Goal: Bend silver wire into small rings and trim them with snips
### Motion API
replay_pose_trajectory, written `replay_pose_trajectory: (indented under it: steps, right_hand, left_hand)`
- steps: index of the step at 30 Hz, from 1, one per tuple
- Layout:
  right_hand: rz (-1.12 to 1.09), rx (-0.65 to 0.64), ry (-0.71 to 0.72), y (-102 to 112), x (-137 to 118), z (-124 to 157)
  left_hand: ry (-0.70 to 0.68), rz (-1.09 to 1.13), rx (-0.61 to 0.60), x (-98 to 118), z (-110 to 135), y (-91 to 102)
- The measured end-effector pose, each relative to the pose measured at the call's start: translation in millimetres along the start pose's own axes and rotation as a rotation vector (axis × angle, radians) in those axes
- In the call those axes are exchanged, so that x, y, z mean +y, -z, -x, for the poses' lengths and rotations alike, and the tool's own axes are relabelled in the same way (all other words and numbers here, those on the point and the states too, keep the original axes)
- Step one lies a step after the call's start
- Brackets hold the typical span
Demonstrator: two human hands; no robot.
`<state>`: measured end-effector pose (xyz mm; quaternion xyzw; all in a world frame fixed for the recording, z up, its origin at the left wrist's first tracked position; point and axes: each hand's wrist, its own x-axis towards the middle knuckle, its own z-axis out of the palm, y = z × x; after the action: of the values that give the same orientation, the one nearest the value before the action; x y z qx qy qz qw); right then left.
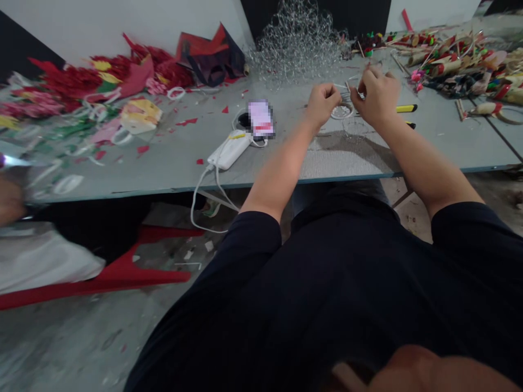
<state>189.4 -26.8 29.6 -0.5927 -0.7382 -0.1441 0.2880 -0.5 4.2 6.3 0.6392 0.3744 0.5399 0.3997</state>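
Observation:
Over the table, my left hand (324,103) is closed in a pinch, its fingertips pressed together. To its right my right hand (378,95) is also closed, thumb against fingers. Whatever thin thing they hold is too small to make out. A pale roll of tape (342,111) lies on the table between and below the hands. Beside my right wrist lies a yellow and black cutter (406,108), with another dark, yellow-marked handle partly hidden under the forearm. Beyond both hands rises a large tangle of thin silvery wire (300,46).
A phone (261,117) and a white power strip (231,149) with cables lie left of my arm. Red and pink artificial flowers (77,81) and scraps cover the left side. Small bamboo pieces (447,66) crowd the right. Another person's hand (10,201) shows at far left.

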Motion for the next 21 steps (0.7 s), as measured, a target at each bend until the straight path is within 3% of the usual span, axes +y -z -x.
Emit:
replay_pose_trajectory:
  steps: [4, 8, 15, 18, 21]
  right_hand:
    - [-0.071, -0.003, 0.029, -6.7, 6.0, -3.6]
    - [-0.212, 0.023, 0.071, -13.2, 16.6, -5.1]
    - [-0.239, 0.023, 0.153, -12.3, 18.9, -2.0]
    - [-0.225, 0.028, 0.176, -7.9, 19.5, 1.2]
    - [-0.161, 0.067, 0.104, -5.3, 14.2, 2.8]
  left_hand:
    - [-0.030, -0.047, 0.033, -7.5, -4.2, -5.1]
    - [-0.035, -0.022, -0.061, -8.1, -5.8, -0.6]
    - [0.012, 0.065, -0.262, -24.9, -15.0, 2.0]
    - [-0.026, 0.055, -0.249, -22.0, -11.0, 2.6]
    - [-0.086, 0.029, -0.197, -14.3, -5.2, 2.6]
